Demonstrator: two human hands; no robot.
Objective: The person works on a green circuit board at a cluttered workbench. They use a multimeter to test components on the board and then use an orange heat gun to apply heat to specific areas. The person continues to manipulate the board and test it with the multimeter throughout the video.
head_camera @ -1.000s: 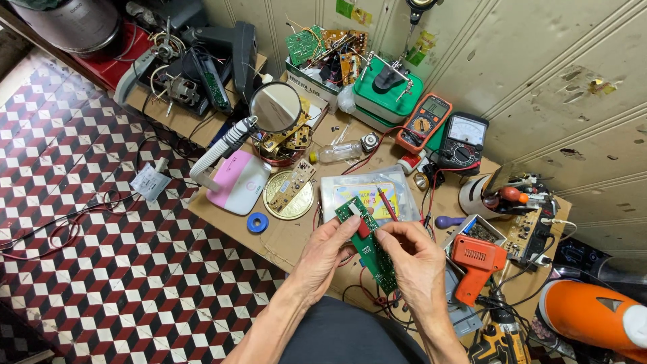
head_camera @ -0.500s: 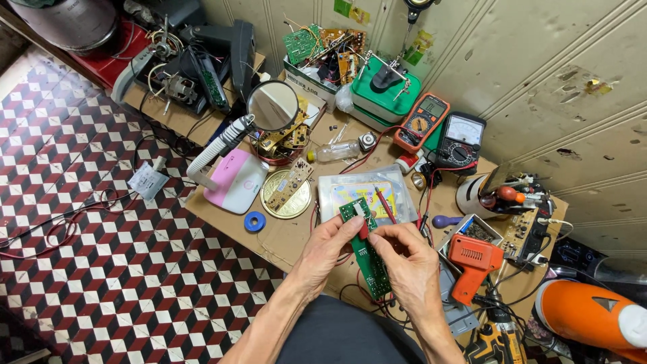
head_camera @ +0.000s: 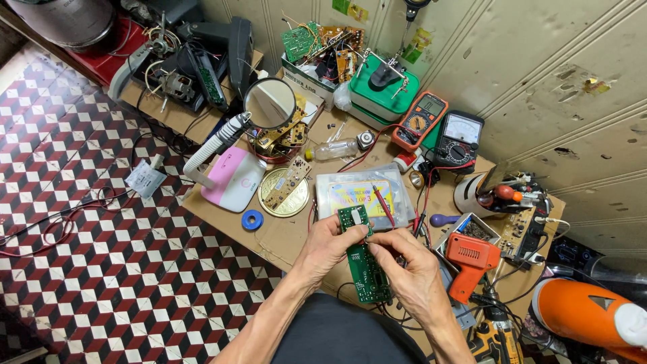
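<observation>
Pinching green circuit board, apparently both fingers.

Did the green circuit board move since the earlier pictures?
No: the green circuit board keeps its top end at the near edge of the clear plastic pouch.

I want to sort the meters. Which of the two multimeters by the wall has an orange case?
The left multimeter, next to the green box. Its case is orange; the other multimeter, to its right, is black.
</observation>
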